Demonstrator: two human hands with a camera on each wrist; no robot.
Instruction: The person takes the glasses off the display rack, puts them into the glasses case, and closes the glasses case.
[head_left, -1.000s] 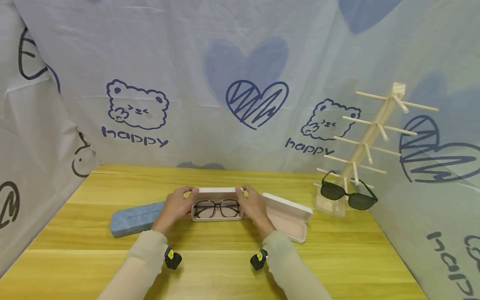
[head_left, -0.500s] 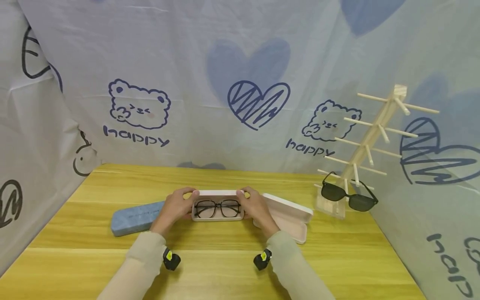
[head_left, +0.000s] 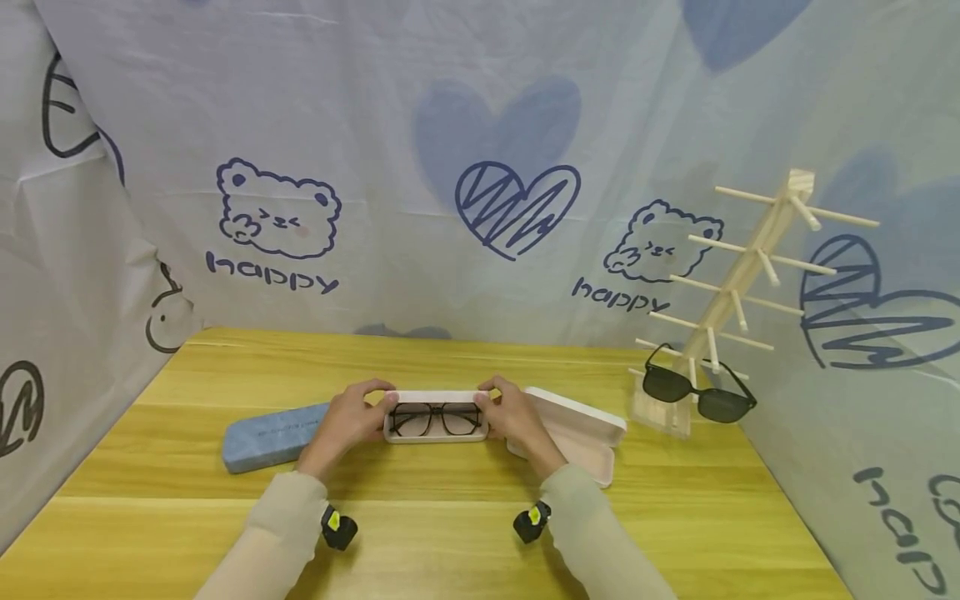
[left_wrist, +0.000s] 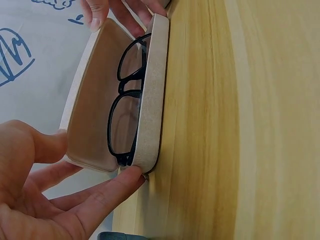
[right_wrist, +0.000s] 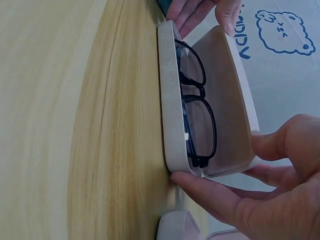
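Note:
A pale eyeglass case (head_left: 437, 397) stands partly open on the table, with its lid tilted up at the back. Inside lie black-framed glasses (right_wrist: 202, 92), their lenses facing the person. My left hand (head_left: 351, 419) grips the case's left end; in the left wrist view its thumb is on the lid's edge and its fingers reach to the base. At the opposite end my right hand (head_left: 519, 418) holds the case the same way, thumb on the lid (right_wrist: 225, 95) and a finger at the base's corner. The back of the case is hidden.
A blue glasses case (head_left: 270, 437) lies by the left forearm. Just right of the right hand is a second pale case (head_left: 588, 454), open. A wooden display stand (head_left: 738, 275) with pegs bears black sunglasses (head_left: 723, 404) at the back right. Printed cloth hangs behind the table.
The case's lid has come down and forward under both thumbs, covering more of the inside. Both wrists have shifted slightly outward. The glasses stay in the case.

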